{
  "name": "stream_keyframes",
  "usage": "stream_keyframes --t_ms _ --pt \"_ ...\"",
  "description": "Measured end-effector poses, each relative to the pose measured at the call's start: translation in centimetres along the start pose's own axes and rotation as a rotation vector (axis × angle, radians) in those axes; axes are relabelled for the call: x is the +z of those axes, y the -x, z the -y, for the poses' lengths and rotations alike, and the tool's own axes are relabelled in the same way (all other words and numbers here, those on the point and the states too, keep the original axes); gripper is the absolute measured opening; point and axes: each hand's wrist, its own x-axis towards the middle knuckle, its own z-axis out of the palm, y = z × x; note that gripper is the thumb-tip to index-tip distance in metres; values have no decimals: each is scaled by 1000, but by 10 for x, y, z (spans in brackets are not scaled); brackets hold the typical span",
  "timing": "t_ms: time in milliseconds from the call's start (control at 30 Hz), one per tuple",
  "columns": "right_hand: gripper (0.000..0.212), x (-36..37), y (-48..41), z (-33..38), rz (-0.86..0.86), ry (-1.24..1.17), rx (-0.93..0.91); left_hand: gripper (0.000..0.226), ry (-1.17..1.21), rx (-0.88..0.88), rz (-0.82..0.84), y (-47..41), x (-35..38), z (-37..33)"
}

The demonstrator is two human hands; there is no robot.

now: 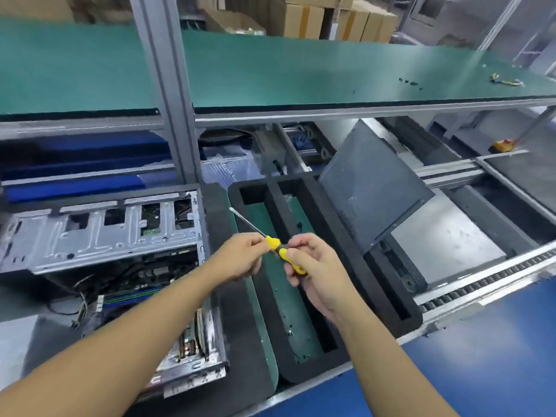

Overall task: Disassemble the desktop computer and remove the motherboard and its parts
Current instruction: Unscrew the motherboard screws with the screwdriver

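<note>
The desktop computer [99, 245] is lying open on its side on the dark-padded surface [246, 350]. Its motherboard [144, 275] is showing inside, below the metal drive cage, with loose cables trailing around it. Just right of the computer I am holding the screwdriver [272, 245]. My left hand [240, 257] is pinching the front of the yellow handle and my right hand [313, 275] is wrapping round its rear end. The shaft is pointing up and back toward the computer's far right corner.

I judge that I am readying the tool for the board's screws, none of which looks out yet. To do it well I should be seating the tip square in each head, pressing lightly while turning, and keeping the cables out of the way, since a slip could be scoring the board.

Further right of the computer a black foam tray [272, 203] is sitting, with a dark perforated side panel [370, 188] leaning at its far side and a roller conveyor [481, 284] running beyond. Above the computer a green shelf [301, 70] is hanging on an aluminium post [168, 85], carrying a few small screws [409, 82]. Cardboard boxes [316, 16] are stacking up behind it.
</note>
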Motion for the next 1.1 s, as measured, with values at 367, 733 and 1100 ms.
stream_keyframes --t_ms 367,733,1100 --pt "18 100 -11 -16 160 34 1 31 33 -196 659 54 -123 82" --pt "14 131 6 -9 35 641 -77 43 -1070 363 488 71 -82 137" --pt "15 164 28 -17 271 1257 79 19 -58 -57 474 49 -68 148"
